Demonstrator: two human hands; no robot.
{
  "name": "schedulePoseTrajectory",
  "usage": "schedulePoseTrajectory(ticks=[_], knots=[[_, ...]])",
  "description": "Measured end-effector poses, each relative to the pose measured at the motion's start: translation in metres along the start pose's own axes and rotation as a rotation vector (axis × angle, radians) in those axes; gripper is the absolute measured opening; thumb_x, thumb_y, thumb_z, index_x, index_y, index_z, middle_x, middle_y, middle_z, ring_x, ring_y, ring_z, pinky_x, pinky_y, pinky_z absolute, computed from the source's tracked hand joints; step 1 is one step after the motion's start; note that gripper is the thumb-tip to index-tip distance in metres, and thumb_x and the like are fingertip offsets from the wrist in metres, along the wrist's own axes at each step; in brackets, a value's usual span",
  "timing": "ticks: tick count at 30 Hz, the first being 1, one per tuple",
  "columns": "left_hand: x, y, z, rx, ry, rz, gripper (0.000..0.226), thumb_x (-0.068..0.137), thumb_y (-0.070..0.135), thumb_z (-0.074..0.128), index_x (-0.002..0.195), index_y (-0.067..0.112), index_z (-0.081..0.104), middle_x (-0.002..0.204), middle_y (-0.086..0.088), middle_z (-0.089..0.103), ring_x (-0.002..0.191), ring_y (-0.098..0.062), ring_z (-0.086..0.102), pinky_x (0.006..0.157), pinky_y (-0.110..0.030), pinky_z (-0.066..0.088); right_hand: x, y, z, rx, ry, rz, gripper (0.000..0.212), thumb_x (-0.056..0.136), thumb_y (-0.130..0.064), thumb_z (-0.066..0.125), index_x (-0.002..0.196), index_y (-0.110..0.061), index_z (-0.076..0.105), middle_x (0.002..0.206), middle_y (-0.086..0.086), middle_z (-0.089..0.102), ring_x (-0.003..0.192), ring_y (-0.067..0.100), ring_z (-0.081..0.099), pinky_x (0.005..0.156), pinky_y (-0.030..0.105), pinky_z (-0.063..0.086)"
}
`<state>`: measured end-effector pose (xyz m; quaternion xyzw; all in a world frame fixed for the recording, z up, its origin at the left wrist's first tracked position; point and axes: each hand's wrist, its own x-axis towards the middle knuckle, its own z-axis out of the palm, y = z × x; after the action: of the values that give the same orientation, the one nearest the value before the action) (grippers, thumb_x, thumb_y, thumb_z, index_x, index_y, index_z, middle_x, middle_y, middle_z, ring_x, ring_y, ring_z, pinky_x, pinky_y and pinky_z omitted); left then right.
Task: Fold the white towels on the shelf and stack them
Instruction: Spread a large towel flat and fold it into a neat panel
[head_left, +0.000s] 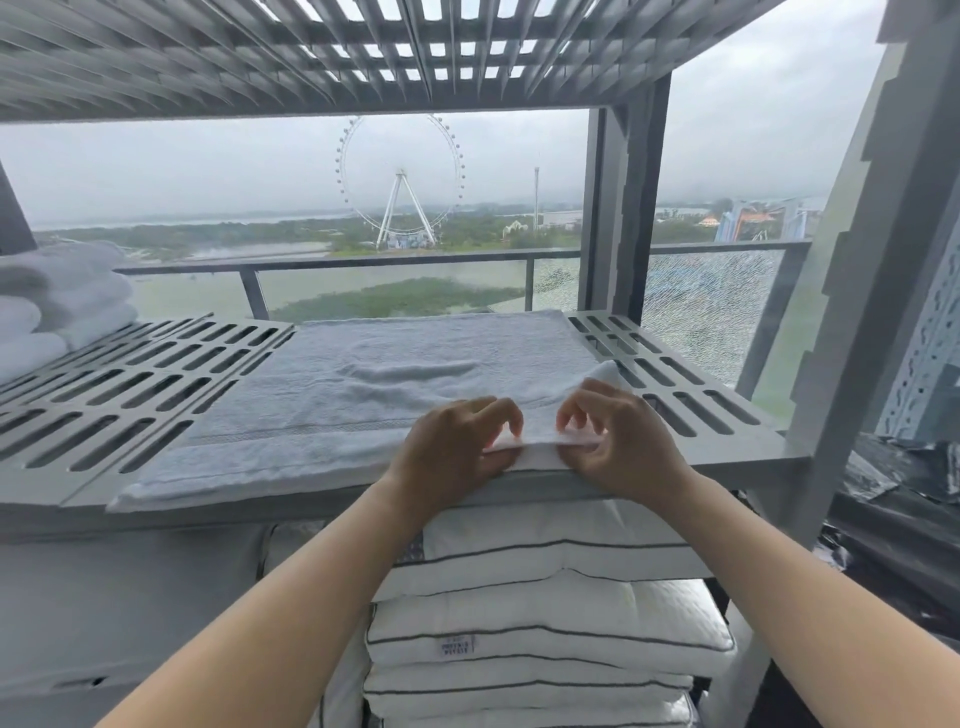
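Both the left hand and right hand pinched the near edge of the spread white towel, seemingly starting a fold that next needed that edge carried across.

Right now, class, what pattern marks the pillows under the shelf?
White pillows with thin dark stripes, head view.

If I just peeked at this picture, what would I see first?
Probably the two hands, left hand and right hand, pinching the near edge of a white towel spread flat on the grey slotted shelf. Behind it, through the window, a big Ferris wheel stands by the water. Folded towels sit stacked at far left.
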<state>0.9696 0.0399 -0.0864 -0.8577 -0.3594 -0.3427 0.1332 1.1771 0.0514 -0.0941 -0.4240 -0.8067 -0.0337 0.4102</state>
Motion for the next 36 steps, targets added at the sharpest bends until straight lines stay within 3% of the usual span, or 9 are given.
schedulePoseTrajectory(ticks=[4, 7, 12, 17, 21, 27, 32, 36], knots=[[0.001, -0.001, 0.001, -0.029, -0.029, -0.033, 0.024, 0.079, 0.036, 0.07, 0.082, 0.014, 0.061, 0.075, 0.003, 0.057, 0.059, -0.011, 0.048, 0.049, -0.023, 0.041, -0.005, 0.0, 0.0, -0.036, 0.062, -0.072, 0.022, 0.069, -0.032, 0.078, 0.067, -0.02, 0.06, 0.067, -0.01, 0.048, 0.063, 0.008, 0.045, 0.052, 0.023, 0.037], [0.003, -0.002, 0.003, -0.037, -0.025, -0.063, 0.021, 0.078, 0.032, 0.071, 0.077, 0.015, 0.057, 0.073, 0.012, 0.051, 0.06, -0.008, 0.043, 0.049, -0.019, 0.031, -0.003, -0.001, 0.003, -0.063, 0.105, -0.079, 0.029, 0.067, -0.028, 0.08, 0.062, -0.02, 0.052, 0.068, -0.011, 0.044, 0.069, 0.011, 0.044, 0.054, 0.024, 0.033], [0.0, -0.001, 0.002, -0.028, 0.007, -0.048, 0.026, 0.068, 0.02, 0.078, 0.07, 0.016, 0.052, 0.067, 0.015, 0.043, 0.055, -0.01, 0.041, 0.049, -0.023, 0.031, -0.003, 0.001, 0.003, 0.001, 0.06, -0.054, 0.04, 0.061, -0.023, 0.081, 0.058, -0.027, 0.041, 0.059, -0.016, 0.041, 0.059, -0.003, 0.038, 0.053, 0.024, 0.029], [0.0, -0.004, -0.002, -0.182, -0.028, -0.009, 0.023, 0.074, 0.044, 0.072, 0.081, 0.023, 0.066, 0.069, 0.014, 0.052, 0.056, -0.007, 0.049, 0.048, -0.025, 0.045, -0.004, 0.0, -0.004, 0.08, 0.031, -0.117, 0.032, 0.066, -0.049, 0.075, 0.065, -0.02, 0.061, 0.061, -0.01, 0.052, 0.055, 0.008, 0.045, 0.049, 0.025, 0.04], [-0.001, -0.006, -0.001, -0.164, -0.064, 0.024, 0.029, 0.072, 0.052, 0.07, 0.081, 0.025, 0.067, 0.071, 0.013, 0.053, 0.057, -0.006, 0.049, 0.048, -0.028, 0.047, -0.009, -0.003, -0.002, 0.067, 0.102, -0.126, 0.031, 0.067, -0.046, 0.073, 0.065, -0.016, 0.07, 0.061, -0.008, 0.056, 0.052, 0.006, 0.044, 0.048, 0.023, 0.038], [0.0, -0.004, 0.001, -0.152, -0.01, 0.015, 0.024, 0.076, 0.046, 0.07, 0.077, 0.022, 0.067, 0.07, 0.013, 0.05, 0.056, -0.007, 0.046, 0.047, -0.023, 0.042, -0.013, -0.006, 0.005, -0.163, 0.207, -0.227, 0.024, 0.073, -0.034, 0.075, 0.065, -0.014, 0.064, 0.062, -0.006, 0.056, 0.058, 0.011, 0.051, 0.053, 0.019, 0.036], [-0.002, -0.001, 0.001, -0.156, 0.039, 0.007, 0.023, 0.071, 0.039, 0.076, 0.066, 0.018, 0.068, 0.07, 0.006, 0.061, 0.057, -0.005, 0.047, 0.048, -0.02, 0.039, -0.021, -0.001, -0.007, -0.086, 0.111, -0.205, 0.023, 0.077, -0.039, 0.068, 0.073, -0.016, 0.07, 0.071, -0.004, 0.06, 0.067, 0.011, 0.054, 0.053, 0.025, 0.046], [-0.004, 0.0, 0.001, -0.206, 0.047, -0.014, 0.021, 0.066, 0.037, 0.08, 0.065, 0.018, 0.072, 0.07, 0.007, 0.061, 0.057, -0.01, 0.052, 0.05, -0.023, 0.043, -0.028, 0.006, -0.02, -0.012, 0.014, -0.129, 0.022, 0.076, -0.04, 0.068, 0.079, -0.018, 0.073, 0.078, -0.005, 0.062, 0.075, 0.007, 0.052, 0.066, 0.019, 0.042]])
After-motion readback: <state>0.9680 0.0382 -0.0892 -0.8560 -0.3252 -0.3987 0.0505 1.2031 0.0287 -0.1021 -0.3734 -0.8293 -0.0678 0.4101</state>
